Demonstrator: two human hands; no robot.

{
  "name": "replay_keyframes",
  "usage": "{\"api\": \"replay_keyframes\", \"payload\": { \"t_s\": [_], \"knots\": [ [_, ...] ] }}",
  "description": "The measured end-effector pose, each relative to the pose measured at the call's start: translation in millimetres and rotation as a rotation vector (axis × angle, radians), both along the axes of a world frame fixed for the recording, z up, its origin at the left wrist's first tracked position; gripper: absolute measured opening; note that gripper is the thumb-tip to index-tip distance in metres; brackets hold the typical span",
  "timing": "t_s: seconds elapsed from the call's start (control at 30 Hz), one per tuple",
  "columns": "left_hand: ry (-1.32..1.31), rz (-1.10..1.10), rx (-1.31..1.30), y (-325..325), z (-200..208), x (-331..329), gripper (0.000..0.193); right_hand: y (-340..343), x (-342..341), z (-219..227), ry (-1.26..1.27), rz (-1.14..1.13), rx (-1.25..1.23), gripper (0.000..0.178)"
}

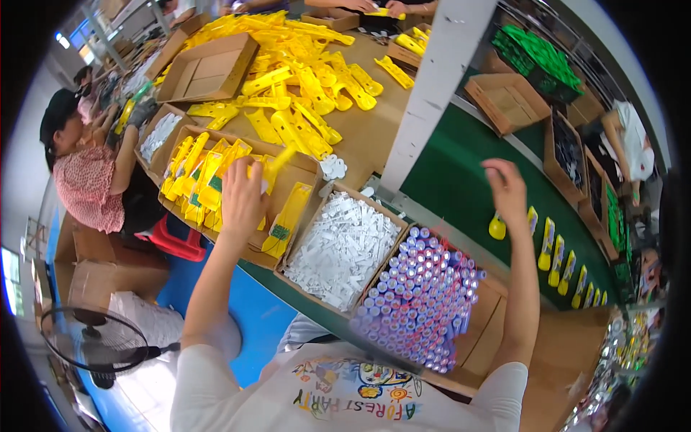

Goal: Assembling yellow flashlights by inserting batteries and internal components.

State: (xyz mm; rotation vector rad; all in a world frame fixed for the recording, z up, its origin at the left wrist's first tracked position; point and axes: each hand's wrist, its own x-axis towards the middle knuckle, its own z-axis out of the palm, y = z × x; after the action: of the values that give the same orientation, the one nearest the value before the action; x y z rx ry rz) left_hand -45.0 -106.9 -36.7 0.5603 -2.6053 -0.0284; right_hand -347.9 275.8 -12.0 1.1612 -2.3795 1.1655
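Note:
My left hand point(243, 198) is over a cardboard box point(306, 164) of yellow plastic housings point(210, 176), some with small green circuit boards. Its fingers are closed on a yellow plastic housing point(281, 164) that sticks out to the upper right, blurred by motion. Something small and white shows at the fingertips; I cannot make out what. Out to the right, above the green conveyor belt point(450, 155), my right hand point(508, 193) has loosely curved fingers, with nothing visible in them. Just beside that wrist, a yellow piece point(497, 227) lies on the belt.
Nearest me stand a box of white plastic strips point(342, 248) and one of purple battery-like cylinders point(417, 295). Loose yellow housings point(309, 86) heap up beyond. A metal post point(432, 93) rises between table and belt. A co-worker point(90, 169) sits at left, by a red stool point(176, 237).

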Motion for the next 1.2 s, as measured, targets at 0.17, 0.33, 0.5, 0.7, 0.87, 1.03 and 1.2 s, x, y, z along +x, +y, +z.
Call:
{"api": "replay_keyframes", "payload": {
  "t_s": [0.17,0.33,0.5,0.7,0.87,1.03,1.2],
  "knots": [
    [0.331,-0.213,1.934,73,26,1,0.032,-53,165,22,-0.365,0.434,0.066,0.017],
    [0.363,-0.476,2.53,153,41,22,0.031,-78,241,24,-0.148,0.348,-0.058,0.028],
    [0.299,-0.448,2.524,166,23,34,0.037,-69,255,-2,0.229,0.323,-0.121,0.02],
    [0.435,-0.64,2.405,177,16,48,0.054,-49,262,-3,-1.137,0.137,-0.311,0.01],
    [0.125,-0.667,1.933,193,12,53,0.063,-40,262,29,-0.523,0.138,-0.223,0.012],
    [0.196,-0.556,1.949,207,3,38,0.056,-37,275,21,-0.409,-0.022,-0.167,0.012],
    [0.086,-0.717,1.604,219,-4,30,0.057,-25,265,8,-0.487,-0.015,-0.213,0.015]
  ]
}}
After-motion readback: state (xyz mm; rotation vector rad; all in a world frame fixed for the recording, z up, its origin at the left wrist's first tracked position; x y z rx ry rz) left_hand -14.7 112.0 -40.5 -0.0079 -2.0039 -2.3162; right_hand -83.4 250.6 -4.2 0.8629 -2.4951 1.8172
